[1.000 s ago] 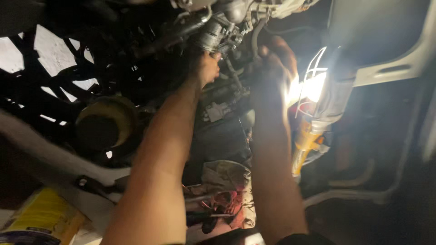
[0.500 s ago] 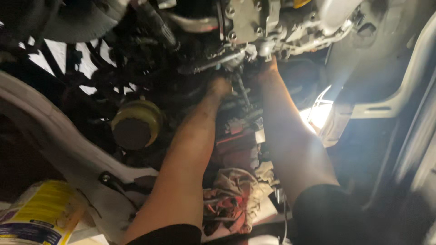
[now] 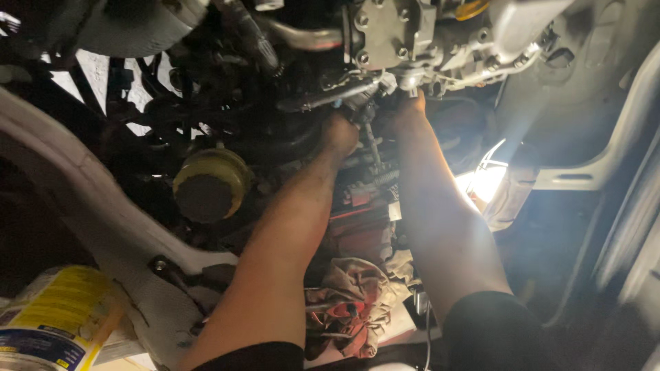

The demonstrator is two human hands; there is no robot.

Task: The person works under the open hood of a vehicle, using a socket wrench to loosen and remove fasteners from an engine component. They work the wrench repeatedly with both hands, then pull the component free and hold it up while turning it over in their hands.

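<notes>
Both my arms reach up into a dark engine bay. My left hand [image 3: 340,132] is curled around a dark metal part under a grey cast-metal housing [image 3: 392,31]; what it grips is too dark to name. My right hand [image 3: 407,110] presses against the underside of the same housing, fingers hidden among hoses and a thin metal rod [image 3: 372,145]. A dark hose or bar [image 3: 323,99] runs left from between the hands.
A round yellowish cap [image 3: 210,184] sits left of my left arm. A caged work lamp [image 3: 489,180] glows right of my right forearm. A dirty rag [image 3: 354,302] lies below. A yellow and blue can [image 3: 51,323] stands bottom left. A pale body panel [image 3: 96,227] crosses the left.
The view has tilted so the grey housing fills the top. Both hands stay at the same spot under it. The lamp now sits partly behind my right forearm.
</notes>
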